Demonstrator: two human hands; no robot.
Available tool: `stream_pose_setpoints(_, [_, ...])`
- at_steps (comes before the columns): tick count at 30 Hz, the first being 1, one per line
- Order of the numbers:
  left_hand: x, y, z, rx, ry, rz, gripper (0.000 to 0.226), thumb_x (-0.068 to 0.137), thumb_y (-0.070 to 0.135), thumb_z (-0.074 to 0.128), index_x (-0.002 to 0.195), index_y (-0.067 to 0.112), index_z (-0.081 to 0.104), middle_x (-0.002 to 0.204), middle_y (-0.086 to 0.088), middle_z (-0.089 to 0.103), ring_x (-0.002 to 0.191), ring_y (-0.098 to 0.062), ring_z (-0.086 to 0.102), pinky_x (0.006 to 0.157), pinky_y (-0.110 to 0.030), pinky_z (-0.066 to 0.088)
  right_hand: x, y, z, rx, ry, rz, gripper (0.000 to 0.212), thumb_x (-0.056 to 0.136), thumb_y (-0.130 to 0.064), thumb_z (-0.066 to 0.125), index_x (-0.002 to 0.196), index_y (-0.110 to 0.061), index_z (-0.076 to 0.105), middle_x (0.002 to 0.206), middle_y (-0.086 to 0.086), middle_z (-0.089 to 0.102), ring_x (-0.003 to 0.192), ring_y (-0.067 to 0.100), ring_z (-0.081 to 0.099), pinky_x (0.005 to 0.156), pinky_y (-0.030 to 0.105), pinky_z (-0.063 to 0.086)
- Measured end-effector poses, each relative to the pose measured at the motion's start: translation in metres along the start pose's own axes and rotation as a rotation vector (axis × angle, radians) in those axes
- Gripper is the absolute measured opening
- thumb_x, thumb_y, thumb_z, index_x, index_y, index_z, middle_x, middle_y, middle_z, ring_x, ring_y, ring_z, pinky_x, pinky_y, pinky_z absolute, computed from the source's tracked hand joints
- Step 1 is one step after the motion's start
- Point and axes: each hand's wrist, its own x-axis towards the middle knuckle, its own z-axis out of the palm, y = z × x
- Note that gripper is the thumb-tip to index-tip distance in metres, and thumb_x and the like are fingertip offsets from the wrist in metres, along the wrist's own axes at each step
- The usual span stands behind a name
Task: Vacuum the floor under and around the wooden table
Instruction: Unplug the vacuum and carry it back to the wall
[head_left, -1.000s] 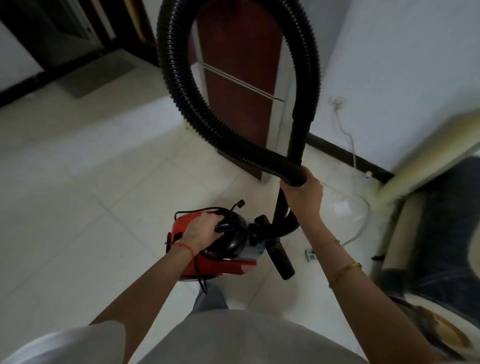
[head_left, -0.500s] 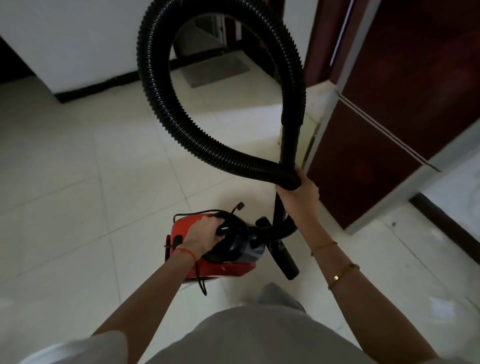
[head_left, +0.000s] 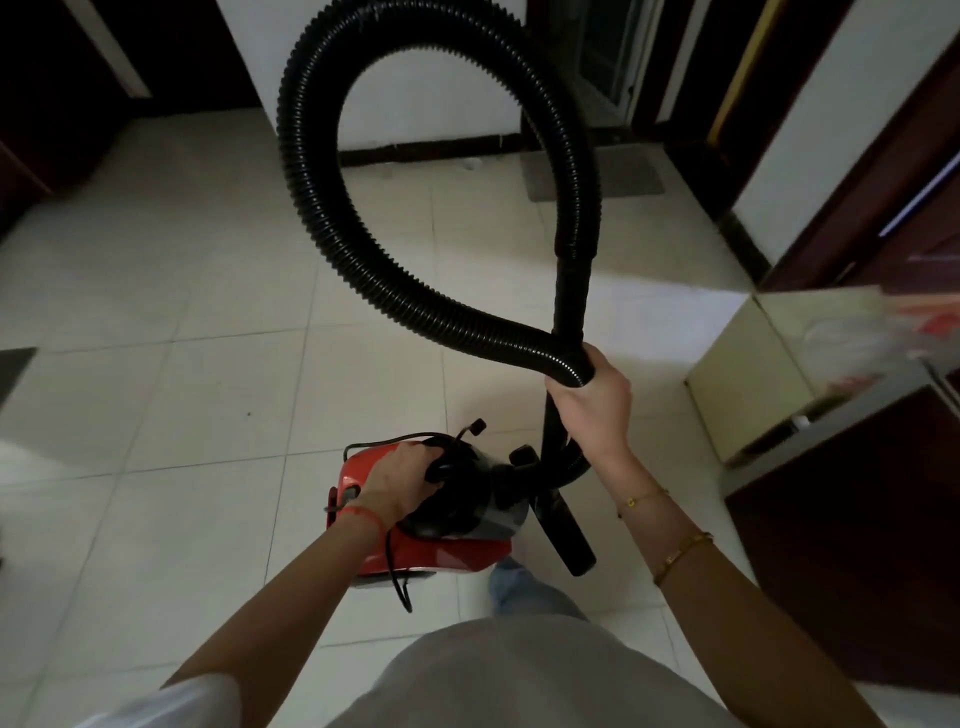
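A small red and black vacuum cleaner (head_left: 457, 540) hangs above the tiled floor, carried by its black top handle in my left hand (head_left: 402, 480). Its black ribbed hose (head_left: 311, 182) loops up high in front of me and comes back down. My right hand (head_left: 595, 397) grips the hose and the black wand together where they cross. The wand's nozzle end (head_left: 574, 545) points down to the right of the vacuum body. A black power cord (head_left: 397, 577) dangles from the body. No wooden table is in sight.
Pale floor tiles (head_left: 208, 395) spread ahead and to the left. A white wall with a dark skirting (head_left: 415, 150) stands ahead, with a grey mat (head_left: 597, 171) by a doorway. A cream cabinet (head_left: 737, 374) and a dark wooden unit (head_left: 857, 519) are close on the right.
The view has swung to the left: the dark red door and the wall socket have left the view, and the open floor and the far wall now lie ahead. Both hands keep their grips.
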Motion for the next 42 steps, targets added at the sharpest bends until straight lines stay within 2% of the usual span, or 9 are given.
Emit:
stream_pose_setpoints(4, [0.063,-0.025,-0.043,-0.032,0.034,-0.064,0.028,0.084,0.022,0.055,0.111,0.025,0.064,0.103,0.001,0.068,0.095,-0.022,0.064,0.081,-0.035,0.053,0.09,-0.025,0.042,0.011,-0.048,-0.07,0.034,0.078,-0.021,0.071,0.111,-0.022,0.066,0.083,-0.015,0.065,0.081,0.008,0.063,0.072,0.021,0.049])
stream_pose_setpoints(9, [0.14,-0.06,-0.094,-0.078,0.076,-0.127,0.026,0.083,0.023,0.056,0.108,0.025,0.065,0.1,0.002,0.069,0.094,-0.021,0.065,0.08,-0.035,0.052,0.191,-0.055,0.095,0.008,-0.119,-0.139,0.034,0.079,-0.021,0.071,0.113,-0.019,0.066,0.085,-0.014,0.065,0.081,0.008,0.063,0.073,0.02,0.047])
stream_pose_setpoints(16, [0.254,-0.119,-0.155,-0.095,0.107,-0.192,0.026,0.086,0.026,0.052,0.109,0.024,0.063,0.099,0.002,0.068,0.092,-0.021,0.064,0.078,-0.035,0.053,0.319,-0.082,0.182,-0.01,-0.145,-0.176,0.033,0.078,-0.019,0.071,0.11,-0.017,0.066,0.084,-0.013,0.065,0.081,0.009,0.064,0.076,0.024,0.052])
stream_pose_setpoints(21, [0.344,-0.174,-0.197,-0.108,0.113,-0.208,0.022,0.089,0.027,0.048,0.105,0.021,0.063,0.099,0.001,0.068,0.09,-0.022,0.063,0.076,-0.033,0.052,0.412,-0.103,0.255,-0.042,-0.145,-0.176,0.032,0.079,-0.022,0.07,0.109,-0.019,0.064,0.081,-0.014,0.065,0.077,0.009,0.064,0.073,0.025,0.053])
stream_pose_setpoints(25, [0.417,-0.224,-0.238,-0.137,0.118,-0.193,0.025,0.088,0.028,0.057,0.111,0.02,0.062,0.101,0.0,0.067,0.092,-0.021,0.064,0.078,-0.034,0.053,0.482,-0.132,0.31,-0.033,-0.163,-0.165,0.03,0.08,-0.02,0.069,0.11,-0.021,0.063,0.08,-0.013,0.065,0.077,0.009,0.065,0.07,0.025,0.054])
stream_pose_setpoints(29, [0.486,-0.27,-0.283,-0.173,0.145,-0.148,0.018,0.085,0.024,0.063,0.101,0.017,0.064,0.09,0.001,0.067,0.084,-0.019,0.064,0.074,-0.032,0.054,0.55,-0.161,0.363,-0.037,-0.167,-0.146,0.028,0.081,-0.02,0.068,0.108,-0.025,0.063,0.079,-0.013,0.066,0.075,0.008,0.064,0.068,0.025,0.053])
stream_pose_setpoints(34, [0.569,-0.323,-0.336,-0.162,0.143,-0.14,0.013,0.084,0.022,0.065,0.096,0.017,0.064,0.085,0.0,0.066,0.081,-0.022,0.065,0.071,-0.036,0.055,0.631,-0.189,0.421,-0.036,-0.136,-0.128,0.026,0.08,-0.018,0.068,0.105,-0.023,0.064,0.074,-0.014,0.064,0.069,0.003,0.062,0.059,0.017,0.046])
stream_pose_setpoints(42, [0.716,-0.417,-0.404,-0.117,0.14,-0.161,0.016,0.086,0.023,0.063,0.102,0.018,0.063,0.089,0.001,0.066,0.085,-0.02,0.064,0.074,-0.033,0.054,0.783,-0.213,0.538,0.011,-0.159,-0.145,0.029,0.079,-0.018,0.069,0.108,-0.022,0.064,0.082,-0.011,0.068,0.077,0.008,0.065,0.07,0.03,0.056])
